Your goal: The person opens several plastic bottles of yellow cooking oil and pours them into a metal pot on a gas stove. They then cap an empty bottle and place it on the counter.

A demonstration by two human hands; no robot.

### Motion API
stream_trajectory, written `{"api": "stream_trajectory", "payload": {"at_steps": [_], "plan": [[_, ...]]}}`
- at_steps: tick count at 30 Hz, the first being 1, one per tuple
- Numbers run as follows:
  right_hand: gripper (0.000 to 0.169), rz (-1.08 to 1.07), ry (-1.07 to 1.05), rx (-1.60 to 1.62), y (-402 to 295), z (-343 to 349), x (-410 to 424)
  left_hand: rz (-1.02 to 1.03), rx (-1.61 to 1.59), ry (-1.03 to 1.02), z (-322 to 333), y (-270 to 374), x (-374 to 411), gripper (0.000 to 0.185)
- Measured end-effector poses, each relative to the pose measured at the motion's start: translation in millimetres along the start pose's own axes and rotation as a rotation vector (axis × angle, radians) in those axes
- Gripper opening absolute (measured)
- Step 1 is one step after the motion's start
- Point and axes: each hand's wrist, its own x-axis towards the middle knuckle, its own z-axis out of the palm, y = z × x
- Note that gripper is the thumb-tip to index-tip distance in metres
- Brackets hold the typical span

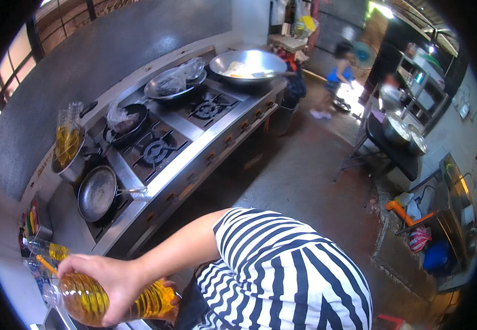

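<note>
My right hand (112, 278) is closed around the upper part of a large clear plastic bottle of yellow oil (149, 301), which lies tilted with its neck towards the left. At the bottle's base, my left hand (172, 303) shows only in part, its fingers against the plastic. An orange stick-like thing (46, 265) is just beyond my right fingers. Another bottle with yellow liquid (57, 251) lies close by. Above, a metal pot (71, 171) holds upturned bottles with oil (68, 142), and an empty frying pan (97, 194) rests on the stove's near end.
The steel gas stove (193, 128) runs away from me, bearing a pan with plastic-wrapped food (129, 123), a covered metal pan (160, 88) and a large wok (249, 66). A person in blue (339, 74) is near the doorway. A black table (391, 144) with bowls stands right.
</note>
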Motion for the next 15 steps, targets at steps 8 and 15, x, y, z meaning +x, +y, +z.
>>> {"api": "stream_trajectory", "payload": {"at_steps": [8,15], "plan": [[0.101,-0.055,-0.170,0.012,68,3,88,-0.053,-0.246,-0.085,-32,78,21,0.080],[0.097,0.148,-0.303,-0.262,138,-38,137,0.190,-0.149,-0.065,-73,166,80,0.078]]}}
